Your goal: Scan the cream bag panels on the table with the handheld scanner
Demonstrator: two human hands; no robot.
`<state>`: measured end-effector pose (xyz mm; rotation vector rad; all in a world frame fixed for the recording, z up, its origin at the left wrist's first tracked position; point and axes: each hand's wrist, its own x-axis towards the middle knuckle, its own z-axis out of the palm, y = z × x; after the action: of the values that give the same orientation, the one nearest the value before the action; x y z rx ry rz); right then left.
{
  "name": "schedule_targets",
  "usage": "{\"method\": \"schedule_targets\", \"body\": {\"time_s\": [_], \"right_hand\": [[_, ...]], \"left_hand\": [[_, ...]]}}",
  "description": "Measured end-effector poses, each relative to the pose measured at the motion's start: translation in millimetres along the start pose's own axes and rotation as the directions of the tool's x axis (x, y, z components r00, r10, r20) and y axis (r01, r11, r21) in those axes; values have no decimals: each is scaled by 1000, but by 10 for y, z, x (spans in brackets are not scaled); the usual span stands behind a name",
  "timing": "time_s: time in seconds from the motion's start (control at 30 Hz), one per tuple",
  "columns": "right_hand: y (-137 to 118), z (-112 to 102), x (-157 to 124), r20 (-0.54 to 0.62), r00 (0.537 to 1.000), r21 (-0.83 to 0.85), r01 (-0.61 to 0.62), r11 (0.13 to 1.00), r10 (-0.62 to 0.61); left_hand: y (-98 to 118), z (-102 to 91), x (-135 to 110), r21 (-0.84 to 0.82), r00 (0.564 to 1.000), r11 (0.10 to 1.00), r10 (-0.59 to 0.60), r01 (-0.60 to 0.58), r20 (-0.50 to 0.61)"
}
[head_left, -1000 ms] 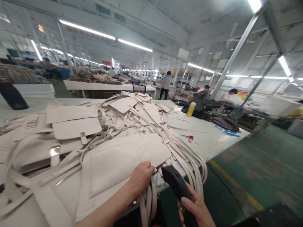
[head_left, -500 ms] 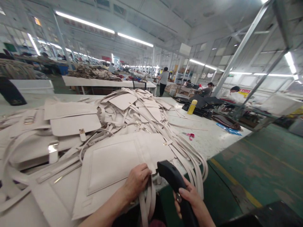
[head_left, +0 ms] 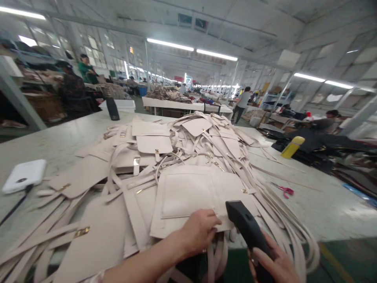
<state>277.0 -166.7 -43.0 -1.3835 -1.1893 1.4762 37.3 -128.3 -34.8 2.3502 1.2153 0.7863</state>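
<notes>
A beige bag panel (head_left: 187, 192) with a stitched pocket and a small gold clasp lies flat at the front of the table. My left hand (head_left: 202, 230) is closed on its near edge, fingers curled over the top. In my right hand (head_left: 273, 259) is a black handheld tool (head_left: 247, 228), shaped like a hair clipper with a curved body and a flat, wide head. The head points up and left, just above the panel's right part; whether it touches cannot be told. Beige straps (head_left: 219, 255) hang below the table edge beside my left hand.
Behind lies a heap of beige bag pieces (head_left: 206, 131) and straps. Red-handled scissors (head_left: 285, 191), a yellow bottle (head_left: 292, 147) and black bags (head_left: 321, 151) are on the right. A white box-shaped device (head_left: 25, 175) with a cable and a dark bottle (head_left: 112, 109) stand left.
The view has swung left, so everything sits further right and more of the table's left side shows. My left hand stays at the panel's edge; the black tool stays in my right hand.
</notes>
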Motion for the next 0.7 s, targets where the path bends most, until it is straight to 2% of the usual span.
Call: {"method": "schedule_targets", "body": {"time_s": [0.1,0.13,0.2,0.3,0.37,0.43,0.53,0.6,0.7], "right_hand": [[-217,168,-71,237,971,-134,22,991,11],[-290,279,-92,330,944,-154,51,987,3],[-433,558,-118,506,862,-159,91,983,2],[-626,992,-103,663,747,-179,84,980,57],[-726,1215,-55,693,715,-225,91,970,93],[-787,1370,9,701,702,-278,108,954,125],[-797,1512,87,706,681,-352,100,931,194],[-768,1554,96,695,687,-357,73,931,213],[-735,1529,36,686,709,-325,99,940,163]], "left_hand": [[-240,-624,-328,-32,978,991,-133,129,-162],[-366,-801,-446,12,971,986,-159,164,-179],[-625,-1029,-670,108,981,981,-151,164,-119],[-889,-1050,-926,110,993,988,-103,109,-63],[-945,-958,-1020,43,987,991,-118,123,-108],[-940,-885,-1059,-17,976,987,-163,162,-144],[-909,-882,-1059,-61,968,978,-205,198,-147],[-903,-917,-1051,-82,962,972,-231,221,-143],[-910,-943,-1051,-107,955,963,-260,247,-145]]}}
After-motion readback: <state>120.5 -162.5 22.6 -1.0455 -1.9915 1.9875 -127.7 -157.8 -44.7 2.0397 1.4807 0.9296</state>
